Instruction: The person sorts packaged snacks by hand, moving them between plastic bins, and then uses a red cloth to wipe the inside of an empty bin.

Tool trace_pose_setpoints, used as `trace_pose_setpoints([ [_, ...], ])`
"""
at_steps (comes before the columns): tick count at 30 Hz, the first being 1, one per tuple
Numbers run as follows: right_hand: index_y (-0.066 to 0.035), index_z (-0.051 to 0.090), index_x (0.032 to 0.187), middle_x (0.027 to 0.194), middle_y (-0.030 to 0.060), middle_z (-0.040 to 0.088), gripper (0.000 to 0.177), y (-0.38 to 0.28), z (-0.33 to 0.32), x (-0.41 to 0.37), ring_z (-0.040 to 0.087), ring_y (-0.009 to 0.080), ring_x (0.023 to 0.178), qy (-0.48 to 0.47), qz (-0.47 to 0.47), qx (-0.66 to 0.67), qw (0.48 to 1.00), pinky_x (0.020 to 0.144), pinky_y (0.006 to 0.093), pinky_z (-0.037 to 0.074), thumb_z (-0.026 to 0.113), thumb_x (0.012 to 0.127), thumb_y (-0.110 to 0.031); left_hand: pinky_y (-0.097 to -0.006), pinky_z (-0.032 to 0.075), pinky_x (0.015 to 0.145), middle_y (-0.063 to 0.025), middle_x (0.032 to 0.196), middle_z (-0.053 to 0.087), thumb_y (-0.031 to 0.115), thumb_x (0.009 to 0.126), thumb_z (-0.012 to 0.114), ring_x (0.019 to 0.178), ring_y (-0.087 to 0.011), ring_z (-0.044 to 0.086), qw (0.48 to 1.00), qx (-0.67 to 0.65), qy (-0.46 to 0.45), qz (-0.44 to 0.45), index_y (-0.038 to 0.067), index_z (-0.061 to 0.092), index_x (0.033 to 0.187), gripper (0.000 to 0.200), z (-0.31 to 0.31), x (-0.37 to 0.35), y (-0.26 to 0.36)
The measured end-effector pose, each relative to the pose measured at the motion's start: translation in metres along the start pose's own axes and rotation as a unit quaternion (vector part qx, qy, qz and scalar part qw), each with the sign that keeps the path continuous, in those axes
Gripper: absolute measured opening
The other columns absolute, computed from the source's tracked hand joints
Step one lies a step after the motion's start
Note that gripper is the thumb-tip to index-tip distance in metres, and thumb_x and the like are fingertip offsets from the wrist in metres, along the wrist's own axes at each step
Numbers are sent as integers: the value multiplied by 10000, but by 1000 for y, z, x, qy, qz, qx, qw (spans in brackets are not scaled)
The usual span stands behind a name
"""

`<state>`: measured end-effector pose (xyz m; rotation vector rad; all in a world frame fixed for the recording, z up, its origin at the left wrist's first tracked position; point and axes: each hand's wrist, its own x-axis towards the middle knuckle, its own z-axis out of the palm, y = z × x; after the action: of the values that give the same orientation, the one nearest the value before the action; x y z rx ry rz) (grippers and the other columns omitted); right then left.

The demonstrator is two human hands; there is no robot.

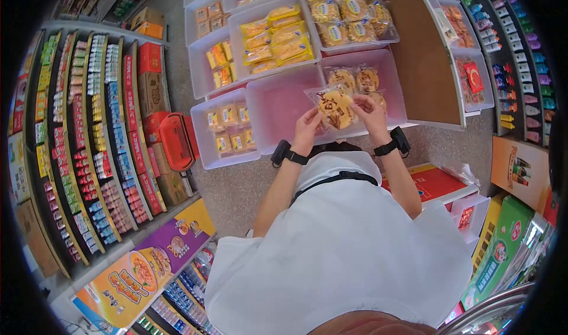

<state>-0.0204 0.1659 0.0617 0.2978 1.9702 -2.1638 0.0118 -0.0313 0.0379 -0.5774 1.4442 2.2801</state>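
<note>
A round, flat pastry in a clear printed wrapper point(335, 110) is held up in front of me, over the near edge of the bins. My left hand point(307, 126) pinches its left edge, and my right hand point(370, 115) grips the wrapper at its upper right. Behind it, several similar wrapped pastries point(367, 79) lie in a white plastic bin point(393, 92); some are partly hidden by the held one and my right hand. Left of that is a bin with a bare pinkish bottom point(278, 101). Each wrist wears a black strap with a small device.
Small packaged cakes point(231, 125) fill the bin at the left. Yellow packets point(290, 36) and more wrapped pastries point(355, 18) sit in bins farther back. A brown panel point(426, 51) stands at the right. Stocked shelves point(89, 139) and a red basket point(179, 141) are at my left.
</note>
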Motion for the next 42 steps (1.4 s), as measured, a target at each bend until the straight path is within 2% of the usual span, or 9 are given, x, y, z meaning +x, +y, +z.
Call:
trace_pose_setpoints([
  [9, -2, 571, 1032, 926, 35, 607, 269, 6, 74, -1, 557, 92, 852, -115, 59, -15, 991, 754, 221, 439, 639, 804, -130, -228, 468, 712, -54, 988, 598, 151, 872, 561, 839, -102, 570, 993, -61, 75, 60, -26, 523, 1099, 290, -65, -35, 13],
  [18, 22, 576, 1030, 930, 63, 620, 286, 32, 112, -3, 568, 106, 846, -101, 77, -50, 991, 736, 220, 450, 647, 797, -127, -213, 436, 673, -31, 948, 598, 168, 860, 583, 797, -86, 554, 992, -79, 87, 44, 10, 531, 1081, 277, -108, -39, 2],
  [27, 15, 565, 1039, 936, 96, 627, 329, 101, 126, 18, 591, 149, 861, -125, 37, -177, 975, 742, 268, 468, 657, 775, -157, -223, 451, 674, -38, 944, 607, 186, 852, 597, 824, -88, 570, 996, -11, 85, -3, 11, 538, 1057, 275, -136, -27, -20],
  [31, 25, 534, 1065, 903, 82, 611, 350, 132, 131, 29, 589, 149, 838, -149, 40, -325, 933, 723, 266, 477, 598, 831, -228, -275, 459, 688, -92, 951, 611, 204, 833, 610, 825, -149, 586, 976, 167, 136, 14, -24, 522, 1053, 329, -156, -10, -36],
  [32, 20, 530, 1074, 910, 89, 610, 359, 145, 132, 34, 595, 156, 830, -167, 67, -338, 924, 712, 277, 483, 586, 836, -243, -299, 459, 704, -121, 956, 611, 206, 832, 600, 839, -183, 592, 952, 251, 169, 35, -37, 511, 1055, 342, -160, -5, -42],
  [34, 15, 526, 1083, 917, 95, 609, 368, 159, 137, 39, 600, 163, 821, -189, 95, -352, 912, 701, 287, 490, 575, 840, -258, -329, 455, 727, -155, 959, 606, 208, 834, 579, 862, -233, 592, 949, 252, 183, 51, -42, 502, 1053, 341, -168, 6, -51],
  [36, -10, 528, 1089, 934, 99, 612, 349, 167, 144, 42, 605, 169, 797, -188, 169, -281, 926, 676, 287, 493, 559, 849, -262, -359, 451, 750, -190, 963, 601, 209, 836, 557, 885, -284, 591, 945, 253, 197, 69, -47, 493, 1052, 341, -169, 7, -53],
  [39, -21, 577, 1037, 887, 88, 630, 371, 181, 158, 44, 599, 172, 808, -146, 239, -175, 944, 707, 313, 477, 540, 834, -329, -449, 431, 778, -258, 967, 570, 255, 831, 522, 916, -402, 548, 886, 372, 257, 100, -39, 463, 1029, 359, -173, 16, -58],
  [42, -34, 574, 1027, 857, 66, 609, 334, 193, 164, 44, 578, 171, 741, -142, 333, -84, 929, 646, 316, 475, 504, 862, -316, -461, 424, 787, -271, 984, 550, 273, 823, 528, 925, -422, 529, 866, 424, 258, 64, -39, 452, 1024, 379, -177, 21, -64],
])
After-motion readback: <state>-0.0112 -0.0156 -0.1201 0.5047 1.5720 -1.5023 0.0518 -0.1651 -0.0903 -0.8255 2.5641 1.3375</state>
